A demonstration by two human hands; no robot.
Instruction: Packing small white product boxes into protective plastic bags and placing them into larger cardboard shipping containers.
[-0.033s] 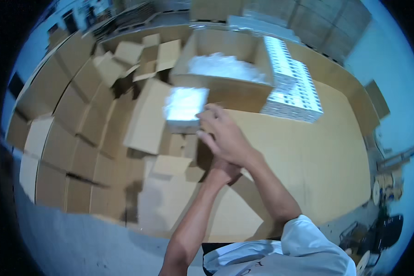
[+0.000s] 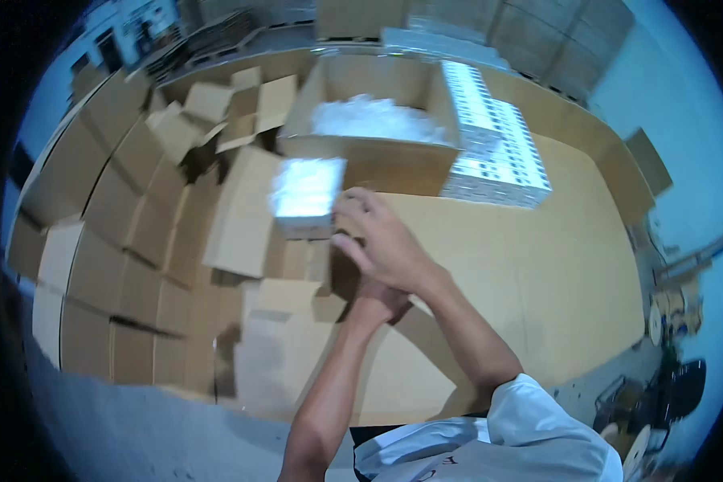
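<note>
small white box gripped by right hand

right hand fingers curled, outstretched | left hand tucked beneath it

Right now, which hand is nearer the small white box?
Right. The right hand has its fingertips at the small white box, on its right side. The left hand sits lower, mostly hidden under the right hand, farther from the box.

Single head fisheye, looking down from close above the hands; cardboard boxes left, rim probably distorted.
</note>
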